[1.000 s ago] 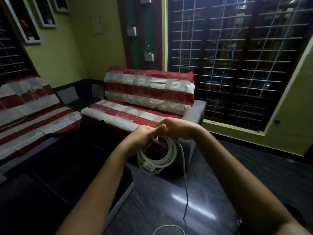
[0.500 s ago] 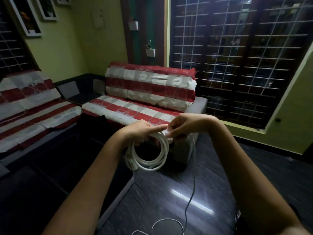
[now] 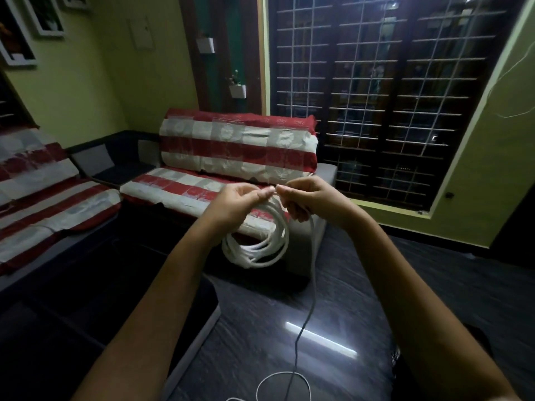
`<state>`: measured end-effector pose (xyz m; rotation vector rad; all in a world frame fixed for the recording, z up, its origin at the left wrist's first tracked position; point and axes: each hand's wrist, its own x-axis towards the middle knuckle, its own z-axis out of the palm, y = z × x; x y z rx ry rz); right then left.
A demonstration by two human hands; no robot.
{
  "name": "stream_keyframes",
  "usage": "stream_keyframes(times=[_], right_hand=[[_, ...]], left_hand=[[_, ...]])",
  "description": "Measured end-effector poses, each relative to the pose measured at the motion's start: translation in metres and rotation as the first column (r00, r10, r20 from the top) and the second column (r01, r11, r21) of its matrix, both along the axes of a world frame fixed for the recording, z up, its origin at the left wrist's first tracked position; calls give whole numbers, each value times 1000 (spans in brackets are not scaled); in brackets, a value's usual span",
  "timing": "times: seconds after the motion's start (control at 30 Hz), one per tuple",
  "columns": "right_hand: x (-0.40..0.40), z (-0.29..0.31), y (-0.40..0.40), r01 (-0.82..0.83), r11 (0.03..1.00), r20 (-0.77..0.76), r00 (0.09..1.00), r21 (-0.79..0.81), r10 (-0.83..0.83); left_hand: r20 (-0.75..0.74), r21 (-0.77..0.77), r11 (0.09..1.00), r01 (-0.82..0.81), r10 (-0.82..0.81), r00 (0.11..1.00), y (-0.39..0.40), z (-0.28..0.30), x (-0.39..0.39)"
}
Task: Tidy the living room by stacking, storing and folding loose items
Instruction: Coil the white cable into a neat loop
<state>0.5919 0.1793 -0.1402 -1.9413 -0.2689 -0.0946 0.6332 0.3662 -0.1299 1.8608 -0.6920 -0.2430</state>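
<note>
A white cable hangs as a coil [image 3: 257,244] of several loops from my left hand [image 3: 236,205], whose fingers curl round the top of the loops. My right hand [image 3: 308,199] pinches the loose strand just right of the coil, fingertips almost touching those of my left hand. From my right hand the free end of the cable [image 3: 308,311] drops straight to the dark floor, where it lies in a loop [image 3: 282,384] at the bottom edge.
A sofa with a red and white striped cover [image 3: 231,146] stands straight ahead, its grey arm [image 3: 324,180] behind my hands. A second striped sofa [image 3: 43,198] runs along the left. A barred window [image 3: 390,96] fills the right wall. The dark polished floor [image 3: 362,299] lies below.
My hands rose and drew slightly apart, the right one pulling more cable up from the floor. The coil hangs higher in view, and the loop on the floor has shifted.
</note>
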Motion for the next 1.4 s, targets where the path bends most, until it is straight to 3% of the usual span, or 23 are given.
stream_keyframes(times=[0.13, 0.3, 0.4, 0.53, 0.77, 0.87, 0.97, 1.1, 1.2, 1.27, 1.33, 1.4], right_hand=[[-8, 0, 2, -84, 979, -52, 994, 186, 95], [-14, -1, 2, 1, 998, -102, 995, 65, 6], [-14, -11, 14, -45, 986, -54, 997, 161, 54], [-12, -36, 50, -120, 938, 33, 993, 325, 115], [-4, -57, 123, 51, 721, 69, 988, 691, -136], [-3, -62, 138, 85, 543, 68, 964, 836, -257], [0, -65, 140, 141, 489, 29, 946, 861, -323], [-1, -57, 119, 237, 691, 52, 928, 683, -369], [-4, -39, 95, 252, 864, 93, 942, 435, -322], [-3, -28, 81, 243, 963, 74, 965, 113, -252], [-1, -20, 79, 103, 971, -5, 994, -215, -106], [1, -17, 85, -30, 896, -60, 998, -444, 3]], left_hand=[[60, -234, 969, -72, 88, 994, -2, 5, -5], [91, -343, 929, -142, 183, 979, 10, 14, -5], [-18, -487, 848, -210, 230, 973, 20, 22, -1], [-250, -695, 651, -304, 178, 952, 29, 30, 4], [-352, -743, 452, -494, 364, 862, 21, -1, -10], [-400, -734, 422, -532, 364, 841, 20, -22, -16], [-411, -697, 459, -551, 374, 831, 21, -40, -19], [-429, -587, 628, -510, 293, 855, 34, -59, -12], [-352, -437, 776, -455, 318, 880, 54, -67, 2], [-128, -448, 804, -391, 375, 918, 65, -63, 11], [206, -384, 905, -180, 275, 939, 68, -45, 13], [389, -79, 997, -18, 47, 920, 59, -29, 12]])
